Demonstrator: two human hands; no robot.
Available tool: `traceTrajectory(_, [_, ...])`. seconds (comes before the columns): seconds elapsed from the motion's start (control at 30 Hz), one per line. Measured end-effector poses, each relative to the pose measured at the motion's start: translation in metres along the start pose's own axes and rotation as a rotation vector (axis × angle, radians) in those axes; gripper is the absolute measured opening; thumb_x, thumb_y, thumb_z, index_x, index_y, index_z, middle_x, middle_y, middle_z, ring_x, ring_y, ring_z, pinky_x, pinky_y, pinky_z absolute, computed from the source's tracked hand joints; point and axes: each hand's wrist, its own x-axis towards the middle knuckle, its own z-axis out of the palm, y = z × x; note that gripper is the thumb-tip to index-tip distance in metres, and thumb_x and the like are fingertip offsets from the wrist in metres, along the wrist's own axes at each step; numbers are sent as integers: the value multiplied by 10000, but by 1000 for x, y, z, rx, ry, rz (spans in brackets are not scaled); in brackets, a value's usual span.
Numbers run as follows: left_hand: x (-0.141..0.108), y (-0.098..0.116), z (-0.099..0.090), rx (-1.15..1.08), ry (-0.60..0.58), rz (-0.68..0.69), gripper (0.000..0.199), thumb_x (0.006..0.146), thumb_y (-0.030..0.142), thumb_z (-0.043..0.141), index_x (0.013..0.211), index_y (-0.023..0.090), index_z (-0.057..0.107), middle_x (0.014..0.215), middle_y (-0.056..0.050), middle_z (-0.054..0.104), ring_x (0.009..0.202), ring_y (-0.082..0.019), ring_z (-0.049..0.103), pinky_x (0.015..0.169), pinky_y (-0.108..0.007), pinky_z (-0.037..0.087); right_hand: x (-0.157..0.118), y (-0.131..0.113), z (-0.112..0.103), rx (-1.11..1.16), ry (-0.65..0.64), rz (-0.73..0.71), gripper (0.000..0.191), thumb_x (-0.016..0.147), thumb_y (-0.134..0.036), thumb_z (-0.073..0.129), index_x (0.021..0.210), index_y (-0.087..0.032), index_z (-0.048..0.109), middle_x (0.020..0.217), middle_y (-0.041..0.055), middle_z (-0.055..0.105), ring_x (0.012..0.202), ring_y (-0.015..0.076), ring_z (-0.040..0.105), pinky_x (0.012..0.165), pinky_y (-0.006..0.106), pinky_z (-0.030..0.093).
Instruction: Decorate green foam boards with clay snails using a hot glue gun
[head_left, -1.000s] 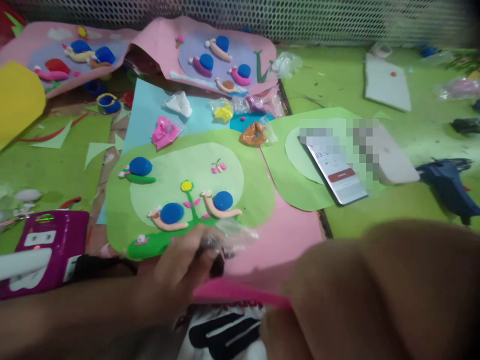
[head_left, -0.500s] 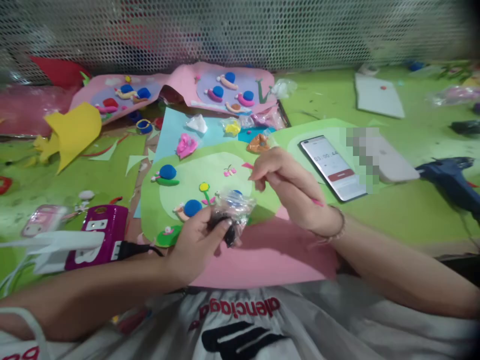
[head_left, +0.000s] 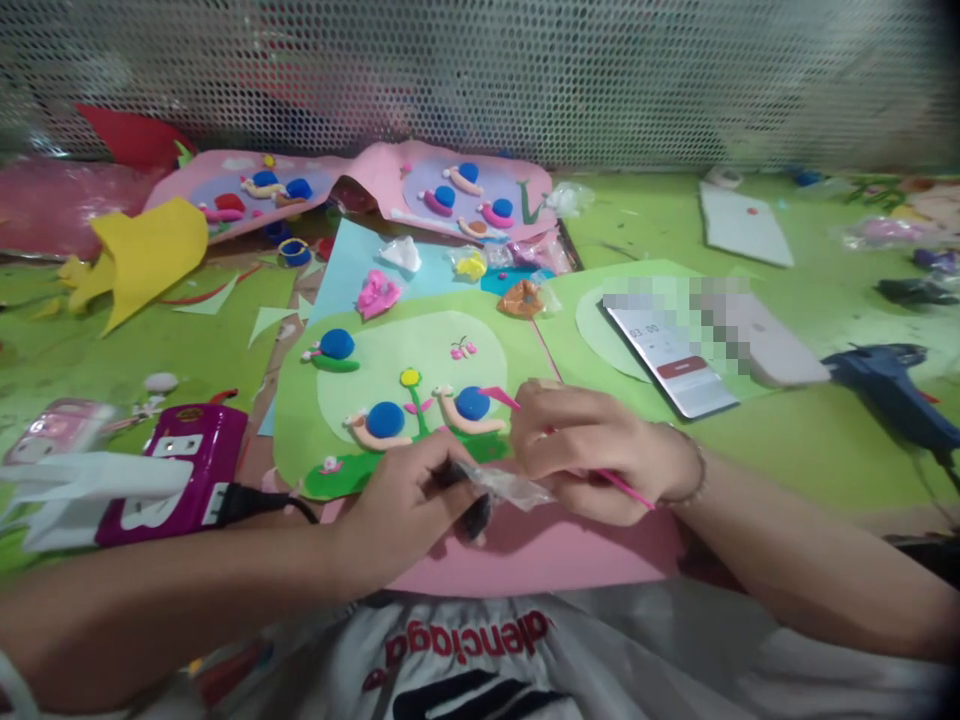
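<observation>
My left hand (head_left: 397,515) is closed on a small clear plastic bag (head_left: 517,487) with a black lump, apparently modelling clay (head_left: 475,518), inside. Close by on the right, my right hand (head_left: 581,445) is closed around a thin pink stick tool (head_left: 624,488); its flat tip pokes out on the left of the fingers. The bag's loose end reaches my right fingers, and I cannot tell whether they grip it. Beyond both hands lies a green sheet (head_left: 300,400) bearing clay snails with blue shells (head_left: 384,420), a yellow flower (head_left: 410,377) and a pink butterfly (head_left: 463,350).
Pink (head_left: 376,292), orange (head_left: 520,298), yellow (head_left: 471,265) and white clay (head_left: 400,254) lie behind the sheet. A phone (head_left: 679,370) and a glue gun (head_left: 889,385) are on the right. At left stands a purple power strip (head_left: 180,470) with plugs and cables.
My right hand has come down toward me, to beside the bag, with the pink tool. The bag's loose end now points right toward it. The view has shifted slightly.
</observation>
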Motion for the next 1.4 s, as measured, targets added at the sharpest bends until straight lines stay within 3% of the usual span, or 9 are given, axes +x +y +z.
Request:
traceTrajectory(0.23, [-3, -4, 2, 39, 0, -130, 315, 792, 445, 610, 735, 172, 464, 493, 20, 568, 377, -97, 534, 334, -157, 401, -1, -4, 0, -6, -27, -2, 117, 896, -138, 459, 979, -156, 539, 710, 22, 492, 651, 124, 457, 617, 270, 419])
traceTrajectory(0.33, [-4, -3, 4, 107, 11, -153, 297, 801, 433, 573, 705, 171, 470, 463, 16, 557, 359, -89, 515, 336, -155, 399, -2, -6, 3, -14, -5, 1, 101, 883, -84, 474, 933, -164, 510, 691, 7, 491, 638, 113, 450, 622, 258, 413])
traceTrajectory(0.47, [-2, 2, 4, 167, 18, -95, 263, 825, 398, 515, 696, 169, 489, 484, -3, 582, 390, -103, 549, 365, -172, 430, -2, -8, 3, -128, -51, 46, 154, 888, -37, 435, 923, -161, 519, 725, 23, 506, 680, 116, 456, 658, 255, 418])
traceTrajectory(0.57, [0, 4, 4, 241, 11, -13, 247, 847, 347, 470, 682, 166, 501, 519, -22, 612, 433, -113, 583, 403, -184, 458, -1, -6, 0, -113, -57, 131, 112, 927, -111, 447, 942, -147, 552, 740, 31, 501, 690, 116, 452, 656, 246, 411])
traceTrajectory(0.73, [-1, -1, 3, 333, -7, 88, 255, 887, 296, 445, 697, 152, 537, 560, -28, 635, 464, -98, 595, 459, -179, 474, -3, 0, -1, -54, -219, 151, 161, 960, -186, 455, 905, -125, 594, 733, 33, 491, 687, 104, 457, 653, 235, 388])
traceTrajectory(0.93, [-2, -2, 2, 270, -42, 59, 250, 912, 326, 435, 770, 150, 541, 563, -24, 634, 459, -115, 610, 424, -181, 457, -4, 0, 3, -1, -115, 127, 138, 942, -175, 497, 988, -110, 610, 756, 52, 539, 737, 110, 476, 686, 237, 403])
traceTrajectory(1.1, [-4, -3, -1, 295, -94, 176, 309, 936, 372, 446, 740, 154, 542, 571, -20, 631, 481, -97, 590, 466, -178, 445, -6, 4, 6, 79, -156, 130, 250, 981, -235, 418, 985, -109, 634, 708, 25, 467, 672, 97, 424, 638, 225, 375])
traceTrajectory(1.23, [-4, -6, -3, 372, -87, 210, 321, 935, 409, 456, 746, 161, 534, 566, -10, 617, 491, -97, 583, 490, -187, 428, -6, 2, 10, 139, -108, 150, 266, 981, -234, 419, 926, -115, 651, 695, 15, 441, 658, 92, 411, 613, 216, 366])
traceTrajectory(1.4, [-6, -6, -3, 383, -94, 150, 266, 935, 368, 424, 772, 177, 513, 595, -19, 625, 490, -116, 577, 484, -212, 421, -8, -1, 9, 148, -47, 191, 248, 969, -272, 456, 962, -125, 656, 704, 13, 453, 667, 88, 444, 612, 221, 382])
